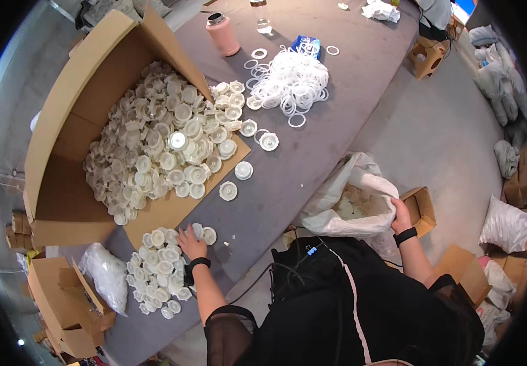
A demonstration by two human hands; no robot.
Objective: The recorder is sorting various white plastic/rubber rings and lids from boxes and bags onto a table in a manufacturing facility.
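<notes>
My left hand [192,244] lies with spread fingers on the table, at the edge of a pile of whitish plastic caps [161,268] and touching the caps beside it. My right hand [402,215] grips the rim of a white woven sack [330,213], which holds more pale caps [356,204]. A big open cardboard box [62,146] lies tipped toward me, with a large heap of the same caps [159,140] spilling over its flap. A few loose caps [244,170] sit between the box and the table edge.
Farther along the grey table [312,140] lie a heap of white rings [294,79], a blue packet [306,47], a pink bottle [222,36] and a clear bottle [261,18]. At left are a plastic bag [106,274] and a smaller carton [62,299]. An open carton [421,210] stands beside the sack.
</notes>
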